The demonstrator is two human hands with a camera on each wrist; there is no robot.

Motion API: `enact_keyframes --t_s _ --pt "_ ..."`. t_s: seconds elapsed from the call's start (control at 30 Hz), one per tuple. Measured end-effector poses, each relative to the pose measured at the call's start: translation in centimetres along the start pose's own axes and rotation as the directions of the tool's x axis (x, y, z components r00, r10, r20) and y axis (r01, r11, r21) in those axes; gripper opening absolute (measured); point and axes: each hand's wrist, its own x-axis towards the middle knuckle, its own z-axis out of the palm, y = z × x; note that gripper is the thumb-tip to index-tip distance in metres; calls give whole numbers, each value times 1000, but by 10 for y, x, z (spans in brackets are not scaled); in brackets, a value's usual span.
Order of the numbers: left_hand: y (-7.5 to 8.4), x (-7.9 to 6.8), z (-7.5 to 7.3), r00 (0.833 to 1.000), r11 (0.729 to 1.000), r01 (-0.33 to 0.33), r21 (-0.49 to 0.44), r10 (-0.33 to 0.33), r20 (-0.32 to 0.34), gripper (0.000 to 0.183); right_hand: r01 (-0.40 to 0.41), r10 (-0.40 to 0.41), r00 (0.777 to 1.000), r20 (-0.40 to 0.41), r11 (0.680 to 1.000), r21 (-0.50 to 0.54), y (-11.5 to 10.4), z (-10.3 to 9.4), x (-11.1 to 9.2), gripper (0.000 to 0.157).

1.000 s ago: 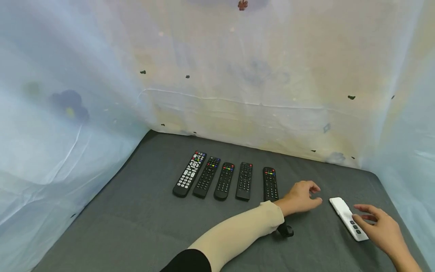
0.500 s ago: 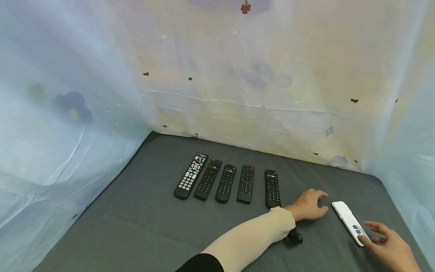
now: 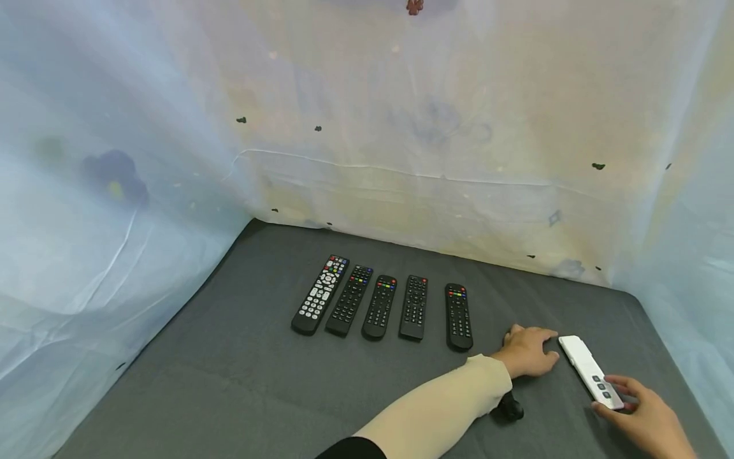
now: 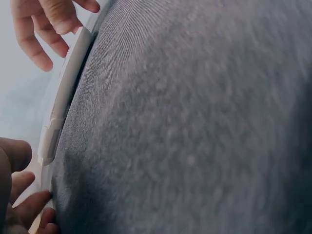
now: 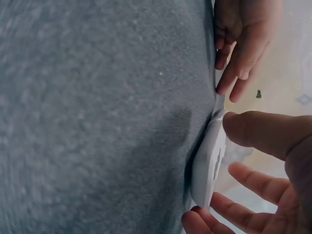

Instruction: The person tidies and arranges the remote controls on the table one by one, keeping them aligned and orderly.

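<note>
A white remote control (image 3: 589, 370) with dark buttons lies slanted on the grey cloth at the right. My right hand (image 3: 648, 417) is at its near end, thumb on one side and fingers on the other, pinching it lightly across its width. In the right wrist view the thumb (image 5: 253, 131) meets one edge of the remote and the lower fingertips (image 5: 217, 200) meet the opposite edge. My left hand (image 3: 527, 352) is low beside the far end, its fingers loosely bent and holding nothing; in the left wrist view a small gap separates its thumb from the remote.
Several black remote controls lie in a row left of my left arm; the nearest one (image 3: 459, 317) is just beyond the sleeve (image 3: 441, 405). Pale patterned fabric (image 3: 401, 159) hangs behind and on both sides of the grey surface (image 3: 218, 376).
My left hand has moved right and down to beside the white remote's far end. My right hand has moved from beside the remote to its near end, thumb and fingers closing on both sides.
</note>
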Motion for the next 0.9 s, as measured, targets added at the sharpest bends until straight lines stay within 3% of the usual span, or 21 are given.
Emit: enact_keyframes --t_s 0.13,0.33,0.53,0.73,0.9 --pt "1 0 4 1000 1000 -3 17 3 26 39 -2 2 1000 8 1000 -2 2 4 1 89" --pt "0 3 8 999 999 9 -38 -7 48 39 26 -26 999 -19 1000 -5 3 7 2 82" --pt "0 3 11 999 1000 8 -28 -7 33 39 18 -18 999 -26 1000 -25 0 9 2 83" --pt "-2 3 11 1000 1000 1 -16 -1 19 40 32 -35 994 -104 999 -35 -6 10 2 79" --pt "-3 2 8 1000 999 -2 -44 3 19 40 37 -40 992 -122 999 -30 -5 8 4 74"
